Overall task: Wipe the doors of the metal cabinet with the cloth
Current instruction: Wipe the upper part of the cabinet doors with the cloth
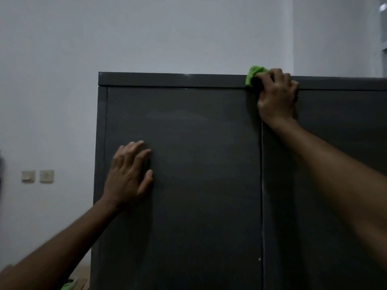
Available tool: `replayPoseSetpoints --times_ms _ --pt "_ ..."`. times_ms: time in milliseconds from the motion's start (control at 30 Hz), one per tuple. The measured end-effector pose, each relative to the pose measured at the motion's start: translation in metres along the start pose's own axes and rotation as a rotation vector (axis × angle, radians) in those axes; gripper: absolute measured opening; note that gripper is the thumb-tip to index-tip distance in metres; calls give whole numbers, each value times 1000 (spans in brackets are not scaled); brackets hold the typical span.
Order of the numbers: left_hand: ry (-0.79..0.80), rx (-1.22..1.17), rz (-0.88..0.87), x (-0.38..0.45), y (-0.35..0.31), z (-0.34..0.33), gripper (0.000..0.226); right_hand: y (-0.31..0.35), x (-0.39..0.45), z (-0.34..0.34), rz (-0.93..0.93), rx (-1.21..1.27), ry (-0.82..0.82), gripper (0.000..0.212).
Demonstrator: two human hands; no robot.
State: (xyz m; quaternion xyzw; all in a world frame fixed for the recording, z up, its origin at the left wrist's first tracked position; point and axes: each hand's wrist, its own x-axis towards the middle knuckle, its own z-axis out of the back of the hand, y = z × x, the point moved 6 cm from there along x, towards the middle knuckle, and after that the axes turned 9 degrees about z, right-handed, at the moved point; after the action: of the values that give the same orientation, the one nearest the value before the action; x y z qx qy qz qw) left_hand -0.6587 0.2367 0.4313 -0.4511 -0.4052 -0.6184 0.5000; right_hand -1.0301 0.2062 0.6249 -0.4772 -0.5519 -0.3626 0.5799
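A dark grey metal cabinet [205, 185] fills the middle and right of the head view, with a left door [199, 164] and a right door [339, 114] meeting at a vertical seam. My right hand [276, 97] grips a bunched green cloth [254, 75] against the cabinet's top edge, just right of the seam. My left hand [128, 174] lies flat on the left door, fingers spread and straight. Faint wipe streaks show on the upper left door.
A pale wall stands behind and to the left, with two wall switches [37, 176] at mid height. Something green [68, 286] lies low on the floor at the bottom left, beside a brownish surface.
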Motion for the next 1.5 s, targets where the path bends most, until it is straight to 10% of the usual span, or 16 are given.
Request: replayPoseSetpoints --times_ms 200,900,1100,1267,1500 --pt "27 -72 -195 24 -100 -13 58 16 -50 -6 457 100 94 34" --pt "-11 106 -95 54 -186 -78 77 -32 -30 -15 -164 61 37 45" --pt "-41 102 -105 53 -186 -78 77 -62 -63 2 211 67 -12 33" --pt "-59 81 -103 52 -188 -76 77 -87 -34 -1 -135 127 -40 37" --pt "-61 92 -112 52 -190 -75 78 -111 -75 14 189 79 13 32"
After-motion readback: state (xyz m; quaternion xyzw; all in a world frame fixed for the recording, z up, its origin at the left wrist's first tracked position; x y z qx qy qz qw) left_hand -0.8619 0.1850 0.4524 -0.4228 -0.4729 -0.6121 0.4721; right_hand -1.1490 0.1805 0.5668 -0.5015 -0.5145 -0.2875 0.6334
